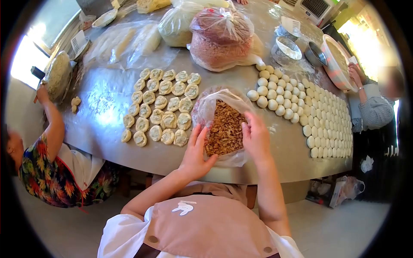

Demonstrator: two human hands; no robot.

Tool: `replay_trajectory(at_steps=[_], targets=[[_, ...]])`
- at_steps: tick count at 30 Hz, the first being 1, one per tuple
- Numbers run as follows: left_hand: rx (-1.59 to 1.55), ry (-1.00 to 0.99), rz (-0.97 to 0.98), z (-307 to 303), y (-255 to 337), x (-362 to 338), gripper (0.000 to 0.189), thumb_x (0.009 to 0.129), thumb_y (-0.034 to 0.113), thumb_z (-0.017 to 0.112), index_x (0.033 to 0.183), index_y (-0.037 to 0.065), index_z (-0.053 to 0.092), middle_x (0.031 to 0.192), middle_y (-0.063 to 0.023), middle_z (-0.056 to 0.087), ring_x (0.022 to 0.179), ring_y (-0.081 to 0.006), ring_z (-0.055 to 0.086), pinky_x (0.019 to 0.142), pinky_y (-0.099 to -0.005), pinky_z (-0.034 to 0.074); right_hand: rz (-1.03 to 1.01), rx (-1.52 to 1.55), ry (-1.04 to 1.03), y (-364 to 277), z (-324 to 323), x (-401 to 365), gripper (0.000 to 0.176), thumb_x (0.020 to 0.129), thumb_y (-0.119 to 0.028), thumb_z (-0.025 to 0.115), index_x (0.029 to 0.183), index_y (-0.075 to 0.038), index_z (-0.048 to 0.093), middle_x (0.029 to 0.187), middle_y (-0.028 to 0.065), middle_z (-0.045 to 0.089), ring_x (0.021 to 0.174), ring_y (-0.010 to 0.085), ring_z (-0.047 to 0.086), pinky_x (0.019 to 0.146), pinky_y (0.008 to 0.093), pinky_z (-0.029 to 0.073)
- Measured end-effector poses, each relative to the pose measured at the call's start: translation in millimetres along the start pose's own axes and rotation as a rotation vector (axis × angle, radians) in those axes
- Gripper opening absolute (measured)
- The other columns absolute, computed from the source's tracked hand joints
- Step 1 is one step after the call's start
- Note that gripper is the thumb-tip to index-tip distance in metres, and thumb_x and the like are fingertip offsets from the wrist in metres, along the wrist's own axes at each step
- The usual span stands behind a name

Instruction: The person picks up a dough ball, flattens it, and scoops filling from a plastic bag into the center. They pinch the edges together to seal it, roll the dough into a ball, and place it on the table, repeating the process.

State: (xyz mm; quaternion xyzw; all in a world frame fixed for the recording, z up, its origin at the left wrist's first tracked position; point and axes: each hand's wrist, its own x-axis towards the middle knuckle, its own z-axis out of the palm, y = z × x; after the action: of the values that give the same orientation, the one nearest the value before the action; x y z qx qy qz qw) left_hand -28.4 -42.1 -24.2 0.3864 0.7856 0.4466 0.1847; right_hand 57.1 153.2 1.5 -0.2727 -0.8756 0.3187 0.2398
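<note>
A clear plastic bag (209, 107) stands with its mouth open on the table in front of me, filled with brown chopped pieces that look like walnuts (224, 129). My left hand (197, 151) holds the bag's left side, fingers stretched up along it and thumb low at the front. On the opposite side, my right hand (257, 138) has its thumb and fingers at the bag's edge. Left of the bag lie rows of flattened dough pieces (160, 102) with a pale filling on top. Round white dough balls (279, 91) are lined up to the right.
Beyond my bag sits a large tied bag of pinkish filling (221, 38), beside a pale bag (176, 28). A metal bowl (315, 53) and a floury tin (286, 48) stand back right, near a large basin (337, 60). People work at both ends of the metal table (107, 133).
</note>
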Motion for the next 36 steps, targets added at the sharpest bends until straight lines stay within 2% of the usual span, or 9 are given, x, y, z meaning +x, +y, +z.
replay_trajectory(at_steps=[3, 8, 11, 14, 17, 22, 25, 32, 36], targets=[[0.101, 0.043, 0.054, 4.4, -4.3, -3.2, 0.08, 0.076, 0.014, 0.074, 0.144, 0.004, 0.034, 0.15, -0.025, 0.023, 0.135, -0.0416, 0.032, 0.107, -0.043, 0.037, -0.088, 0.019, -0.175, -4.0, -8.0, -17.1, 0.022, 0.082, -0.007, 0.067, 0.104, -0.006, 0.063, 0.102, 0.0128, 0.063, 0.087, 0.0307, 0.064, 0.074, 0.0382, 0.053], [0.243, 0.163, 0.142, 8.3, 15.2, -4.0, 0.06, 0.074, 0.014, 0.074, 0.128, 0.006, 0.05, 0.145, -0.0222, 0.033, 0.134, -0.0457, 0.028, 0.111, -0.0532, 0.022, -0.031, -0.116, -0.107, -2.8, 9.9, -27.9, 0.014, 0.081, -0.008, 0.068, 0.095, -0.009, 0.065, 0.087, 0.0099, 0.059, 0.079, 0.0283, 0.062, 0.068, 0.0364, 0.051], [0.271, 0.194, 0.249, -3.3, 32.1, 3.2, 0.055, 0.076, 0.01, 0.073, 0.126, 0.005, 0.053, 0.141, -0.0207, 0.038, 0.13, -0.0419, 0.036, 0.107, -0.0482, 0.032, -0.074, 0.076, -0.073, -1.9, 10.3, -21.6, 0.013, 0.083, -0.006, 0.068, 0.096, -0.008, 0.065, 0.088, 0.008, 0.062, 0.075, 0.0231, 0.063, 0.066, 0.0324, 0.051], [0.05, 0.163, 0.206, -6.7, 33.6, 12.3, 0.05, 0.078, 0.006, 0.07, 0.125, 0.004, 0.053, 0.133, -0.0186, 0.047, 0.121, -0.0348, 0.047, 0.096, -0.0401, 0.045, 0.114, 0.289, -0.094, -18.8, 3.3, -14.2, 0.01, 0.084, -0.004, 0.066, 0.093, -0.006, 0.064, 0.087, 0.011, 0.065, 0.073, 0.0267, 0.063, 0.065, 0.0334, 0.051], [0.031, 0.153, 0.285, -1.9, 27.2, 26.1, 0.05, 0.08, 0.003, 0.067, 0.127, 0.003, 0.052, 0.127, -0.0171, 0.051, 0.109, -0.0301, 0.056, 0.084, -0.0348, 0.05, 0.063, 0.367, -0.124, -21.5, 4.7, -13.2, 0.01, 0.085, -0.004, 0.065, 0.095, -0.005, 0.064, 0.087, 0.0121, 0.066, 0.072, 0.025, 0.064, 0.064, 0.0313, 0.051], [-0.059, 0.12, 0.213, 2.4, 31.8, 37.2, 0.024, 0.089, 0.006, 0.06, 0.112, 0.002, 0.062, 0.095, -0.0185, 0.065, 0.085, -0.0369, 0.063, 0.073, -0.0387, 0.052, -0.025, 0.29, -0.121, -33.5, 5.3, -21.4, 0.016, 0.083, -0.003, 0.066, 0.099, -0.003, 0.062, 0.086, 0.0152, 0.067, 0.077, 0.0304, 0.066, 0.068, 0.0359, 0.053], [-0.042, 0.052, 0.171, -2.4, 29.4, 37.8, 0.019, 0.088, 0.006, 0.061, 0.106, 0.002, 0.065, 0.089, -0.0179, 0.066, 0.08, -0.0378, 0.063, 0.071, -0.0387, 0.052, 0.029, 0.332, -0.133, -28.0, 7.7, -26.4, 0.017, 0.083, -0.004, 0.068, 0.099, -0.002, 0.062, 0.087, 0.015, 0.068, 0.075, 0.0275, 0.067, 0.067, 0.0334, 0.053], [-0.425, -0.013, -0.125, 3.6, 29.1, 38.7, 0.012, 0.094, 0.01, 0.059, 0.099, 0.0, 0.064, 0.075, -0.0108, 0.065, 0.066, -0.0179, 0.063, 0.062, -0.031, 0.05, 0.262, 0.664, -0.2, -20.9, 10.7, -28.1, 0.012, 0.088, -0.008, 0.069, 0.096, -0.002, 0.063, 0.083, 0.0054, 0.068, 0.072, 0.0102, 0.064, 0.065, 0.0251, 0.052], [-0.244, -0.056, -0.09, 3.5, 23.9, 41.6, 0.016, 0.097, 0.014, 0.056, 0.088, 0.001, 0.059, 0.068, -0.0122, 0.059, 0.059, -0.0218, 0.057, 0.056, -0.0339, 0.045, 0.269, 0.692, -0.207, -18.2, 8.9, -28.5, 0.011, 0.089, -0.009, 0.068, 0.095, -0.002, 0.063, 0.081, 0.0031, 0.067, 0.071, 0.0077, 0.061, 0.064, 0.0238, 0.051]])
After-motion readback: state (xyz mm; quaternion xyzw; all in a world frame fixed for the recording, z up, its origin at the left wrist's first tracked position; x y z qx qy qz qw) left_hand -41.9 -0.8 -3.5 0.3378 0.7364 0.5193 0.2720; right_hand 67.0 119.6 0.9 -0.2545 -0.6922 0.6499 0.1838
